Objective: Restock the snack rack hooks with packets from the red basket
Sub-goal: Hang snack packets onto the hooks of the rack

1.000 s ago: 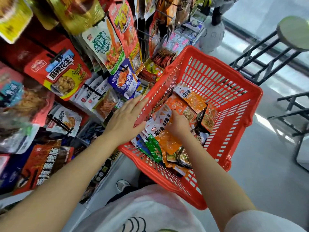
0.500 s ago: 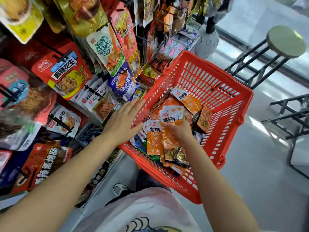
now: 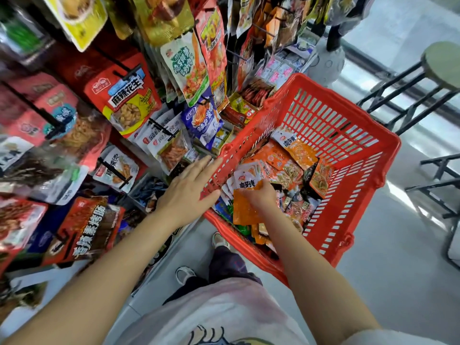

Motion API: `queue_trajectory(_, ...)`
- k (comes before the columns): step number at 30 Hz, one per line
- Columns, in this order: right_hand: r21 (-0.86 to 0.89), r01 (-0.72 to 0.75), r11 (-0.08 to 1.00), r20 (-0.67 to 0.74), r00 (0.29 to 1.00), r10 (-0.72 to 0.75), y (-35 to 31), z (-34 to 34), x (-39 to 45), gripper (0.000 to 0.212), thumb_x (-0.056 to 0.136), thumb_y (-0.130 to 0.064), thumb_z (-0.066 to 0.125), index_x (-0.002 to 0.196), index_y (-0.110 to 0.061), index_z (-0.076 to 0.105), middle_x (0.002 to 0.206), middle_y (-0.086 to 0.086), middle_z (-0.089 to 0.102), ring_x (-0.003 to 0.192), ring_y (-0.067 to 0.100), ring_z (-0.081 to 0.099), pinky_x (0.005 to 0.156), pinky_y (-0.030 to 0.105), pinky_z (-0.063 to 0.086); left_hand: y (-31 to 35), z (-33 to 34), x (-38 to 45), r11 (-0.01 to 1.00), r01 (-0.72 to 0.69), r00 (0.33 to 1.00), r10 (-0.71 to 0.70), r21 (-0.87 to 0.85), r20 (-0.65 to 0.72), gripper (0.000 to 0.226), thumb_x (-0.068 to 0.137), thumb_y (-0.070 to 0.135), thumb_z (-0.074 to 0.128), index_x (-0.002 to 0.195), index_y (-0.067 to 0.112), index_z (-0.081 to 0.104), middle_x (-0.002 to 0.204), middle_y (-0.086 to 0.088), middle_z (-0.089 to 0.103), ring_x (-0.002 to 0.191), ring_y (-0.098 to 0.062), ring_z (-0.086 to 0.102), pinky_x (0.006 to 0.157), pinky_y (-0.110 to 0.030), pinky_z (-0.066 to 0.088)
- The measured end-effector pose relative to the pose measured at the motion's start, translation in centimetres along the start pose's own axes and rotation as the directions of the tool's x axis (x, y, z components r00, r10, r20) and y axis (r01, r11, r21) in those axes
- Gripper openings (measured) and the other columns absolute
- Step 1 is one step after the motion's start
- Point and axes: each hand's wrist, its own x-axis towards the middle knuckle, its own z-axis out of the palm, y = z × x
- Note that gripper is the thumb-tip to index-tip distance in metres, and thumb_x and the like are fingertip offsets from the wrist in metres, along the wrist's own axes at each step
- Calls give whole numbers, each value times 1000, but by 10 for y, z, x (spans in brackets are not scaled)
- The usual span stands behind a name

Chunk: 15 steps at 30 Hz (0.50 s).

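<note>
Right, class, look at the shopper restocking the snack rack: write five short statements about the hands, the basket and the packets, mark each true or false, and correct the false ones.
1. The right hand grips orange packets inside the red basket. True.
2. The left hand holds a blue packet. False: it rests open on the basket's rim, holding nothing.
3. The basket is empty. False: many packets lie in it.
4. Packets hang on the snack rack left of the basket. True.
5. A stool stands beyond the basket. True.

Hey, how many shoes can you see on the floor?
2. The far shoe sits beside the red basket near rim; the near shoe lies lower left, both partly hidden by trousers.
</note>
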Motion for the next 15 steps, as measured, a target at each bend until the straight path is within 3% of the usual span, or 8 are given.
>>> queue_trajectory(2, 109, 13, 994, 10, 1000, -14, -1, -12, -3, 75, 82, -35, 82, 142, -8, 46, 134, 10, 58, 109, 33, 63, 78, 38, 52, 0, -2, 0, 1000, -3, 1000, 3, 0, -4, 70, 103, 51, 43, 157, 48, -2, 169, 9, 5, 155, -16, 5, 122, -52, 17)
queue_trajectory(4, 227, 63, 972, 12, 998, -67, -6, -29, -16, 67, 80, -29, 84, 136, -8, 53, 126, 10, 64, 90, 26, 68, 67, 35, 58, 1, -5, 0, 1000, 14, 1000, -14, -17, 14, 69, 102, 53, 43, 158, 46, 4, 169, 9, 3, 156, -15, 2, 123, -54, 15)
queue_trajectory(6, 341, 109, 934, 21, 992, -123, -22, -53, -39, 71, 82, -26, 83, 142, -9, 48, 124, 5, 62, 89, 25, 70, 68, 36, 60, 10, -15, 0, 997, 37, 999, -38, -65, -7, 66, 100, 55, 47, 158, 41, 19, 169, 10, 2, 155, -14, -1, 123, -52, 12)
queue_trajectory(9, 494, 249, 833, 75, 942, -326, -66, -87, -84, 59, 82, -22, 82, 134, -11, 56, 111, 8, 73, 87, 26, 74, 66, 36, 60, 48, -53, 1, 946, 19, 989, -65, -322, -132, 67, 95, 50, 61, 154, 29, 37, 163, 6, 26, 150, -16, 22, 120, -42, 23)
queue_trajectory(10, 517, 311, 797, 95, 905, -414, -85, -96, -102, 58, 81, -22, 81, 132, -11, 57, 112, 10, 74, 95, 30, 74, 72, 39, 60, 63, -68, 1, 875, 1, 985, -85, -485, -153, 72, 92, 49, 66, 154, 28, 37, 155, 7, 36, 146, -15, 32, 117, -39, 30)
queue_trajectory(12, 537, 443, 718, 110, 807, -581, -126, -107, -137, 54, 83, -22, 77, 132, -10, 58, 120, 14, 71, 108, 35, 69, 89, 47, 58, 94, -104, -6, 594, -41, 988, -97, -803, -123, 96, 77, 56, 79, 155, 25, 34, 149, 6, 44, 142, -17, 42, 114, -38, 38)
queue_trajectory(14, 557, 555, 618, 105, 691, -715, -169, -113, -172, 50, 85, -23, 75, 131, -11, 58, 119, 12, 71, 109, 32, 68, 94, 49, 55, 114, -142, -14, 329, -63, 989, -108, -942, -103, 120, 53, 65, 91, 151, 19, 41, 147, -4, 54, 134, -25, 54, 110, -48, 44)
queue_trajectory(15, 562, 604, 565, 80, 640, -764, -192, -115, -193, 48, 86, -23, 74, 130, -14, 57, 116, 8, 72, 106, 27, 70, 92, 47, 57, 121, -166, -20, 276, -83, 987, -112, -957, -118, 119, 46, 67, 92, 145, 15, 50, 139, -10, 62, 127, -30, 61, 107, -52, 47)
